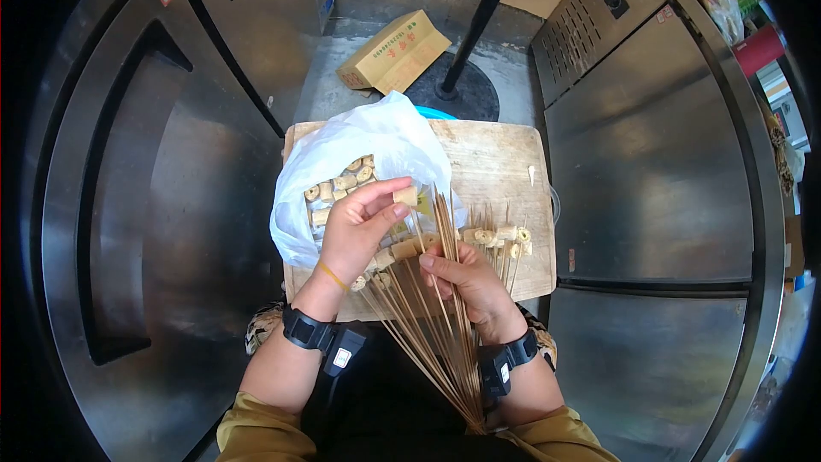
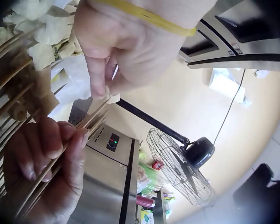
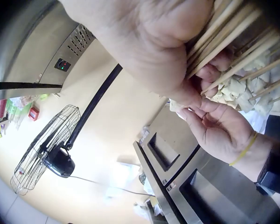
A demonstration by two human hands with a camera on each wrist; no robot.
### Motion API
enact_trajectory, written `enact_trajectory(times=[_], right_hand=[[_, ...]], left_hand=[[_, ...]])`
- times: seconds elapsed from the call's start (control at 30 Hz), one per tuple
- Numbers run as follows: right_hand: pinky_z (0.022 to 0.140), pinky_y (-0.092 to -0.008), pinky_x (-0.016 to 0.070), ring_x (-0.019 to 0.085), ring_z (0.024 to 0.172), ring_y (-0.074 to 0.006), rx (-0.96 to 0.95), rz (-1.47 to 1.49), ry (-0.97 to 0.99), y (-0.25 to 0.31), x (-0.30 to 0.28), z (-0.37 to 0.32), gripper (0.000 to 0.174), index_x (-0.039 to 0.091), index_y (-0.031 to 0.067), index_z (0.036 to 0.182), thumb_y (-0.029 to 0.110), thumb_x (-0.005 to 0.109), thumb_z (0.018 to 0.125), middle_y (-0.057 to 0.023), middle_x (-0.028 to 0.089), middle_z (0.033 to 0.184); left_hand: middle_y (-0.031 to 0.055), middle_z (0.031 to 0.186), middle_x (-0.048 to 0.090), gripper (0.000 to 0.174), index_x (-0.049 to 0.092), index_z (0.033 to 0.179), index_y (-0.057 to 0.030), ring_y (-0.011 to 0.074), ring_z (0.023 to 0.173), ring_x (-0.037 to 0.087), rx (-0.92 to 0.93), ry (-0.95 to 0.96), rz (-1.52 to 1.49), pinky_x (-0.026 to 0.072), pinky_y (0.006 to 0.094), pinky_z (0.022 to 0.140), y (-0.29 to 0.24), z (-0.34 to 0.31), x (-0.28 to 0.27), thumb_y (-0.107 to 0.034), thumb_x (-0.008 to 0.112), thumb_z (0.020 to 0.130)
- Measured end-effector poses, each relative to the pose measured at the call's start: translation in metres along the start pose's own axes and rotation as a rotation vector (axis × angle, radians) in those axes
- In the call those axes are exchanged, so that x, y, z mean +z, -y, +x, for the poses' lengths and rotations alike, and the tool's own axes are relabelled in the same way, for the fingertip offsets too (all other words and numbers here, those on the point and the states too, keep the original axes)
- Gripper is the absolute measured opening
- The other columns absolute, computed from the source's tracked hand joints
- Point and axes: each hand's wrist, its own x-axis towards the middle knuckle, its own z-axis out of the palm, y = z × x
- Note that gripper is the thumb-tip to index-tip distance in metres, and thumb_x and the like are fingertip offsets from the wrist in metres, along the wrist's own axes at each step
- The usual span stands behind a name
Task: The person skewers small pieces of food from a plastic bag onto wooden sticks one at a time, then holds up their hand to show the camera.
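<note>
My left hand (image 1: 363, 224) pinches a small beige food roll (image 1: 405, 197) between thumb and fingers, just above the tips of a bundle of bamboo skewers (image 1: 432, 308). My right hand (image 1: 466, 282) grips that bundle, which fans out toward my lap. The left wrist view shows the left hand (image 2: 116, 51) holding the roll (image 2: 113, 97) at the skewer tips, with the right hand (image 2: 46, 163) below. An open white plastic bag (image 1: 359, 150) of similar rolls lies on the wooden board (image 1: 496, 162). Several loaded skewers (image 1: 500, 239) rest on the board at the right.
Stainless steel fridge doors (image 1: 154, 205) stand to the left, and another steel cabinet (image 1: 650, 145) to the right. A cardboard box (image 1: 393, 51) and a black fan stand base (image 1: 466, 90) sit on the floor beyond the board. A standing fan (image 2: 177, 168) is nearby.
</note>
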Motion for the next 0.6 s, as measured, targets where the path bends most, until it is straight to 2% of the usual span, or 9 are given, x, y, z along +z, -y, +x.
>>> enact_trajectory(times=[0.1,0.27,0.37,0.47,0.6], right_hand=[[0.044,-0.0166,0.0327,0.045,0.049,-0.0039,0.0,0.047,0.021,-0.002,-0.002,0.001,0.011,0.057,0.0077,0.086,0.013,0.066,0.085,0.0002,0.058,0.065],[0.045,-0.0181,0.0306,0.042,0.048,-0.0037,-0.015,0.038,0.022,-0.003,-0.003,0.0,0.01,0.056,0.0085,0.085,0.013,0.066,0.085,0.0005,0.058,0.065],[0.044,-0.0174,0.0318,0.044,0.048,-0.004,-0.03,0.054,0.025,-0.003,-0.004,-0.001,0.01,0.057,0.0078,0.085,0.012,0.066,0.085,0.001,0.056,0.064],[0.044,-0.017,0.0325,0.044,0.048,-0.004,-0.041,0.031,0.031,-0.004,-0.004,0.0,0.01,0.057,0.008,0.084,0.011,0.066,0.084,0.0015,0.056,0.064],[0.044,-0.0169,0.0321,0.044,0.048,-0.004,-0.04,0.022,-0.028,-0.001,-0.006,-0.001,0.01,0.057,0.009,0.084,0.012,0.067,0.084,0.002,0.055,0.065]], left_hand=[[0.0065,0.107,0.064,0.03,0.06,0.115,-0.0011,0.0115,0.095,0.06,0.038,0.007,0.135,0.049,0.0243,0.084,0.0,-0.001,-0.001,0.0,0.06,0.085],[0.0063,0.103,0.065,0.027,0.065,0.108,-0.0052,0.011,0.089,0.061,0.024,-0.024,0.268,0.0497,0.0229,0.077,0.004,-0.009,0.004,0.003,0.06,0.083],[0.0065,0.099,0.066,0.027,0.066,0.106,-0.0063,0.011,0.084,0.061,0.091,-0.054,0.448,0.0496,0.0232,0.073,-0.004,-0.016,0.01,0.003,0.061,0.082],[0.0089,0.094,0.066,0.027,0.066,0.106,-0.0064,0.0147,0.079,0.063,0.215,-0.074,0.479,0.0495,0.0252,0.07,0.0,-0.019,0.014,0.003,0.061,0.081],[0.0108,0.088,0.065,0.026,0.066,0.103,-0.0071,0.0217,0.075,0.063,0.297,-0.002,0.595,0.0489,0.0279,0.066,0.01,-0.029,0.019,0.003,0.06,0.08]])
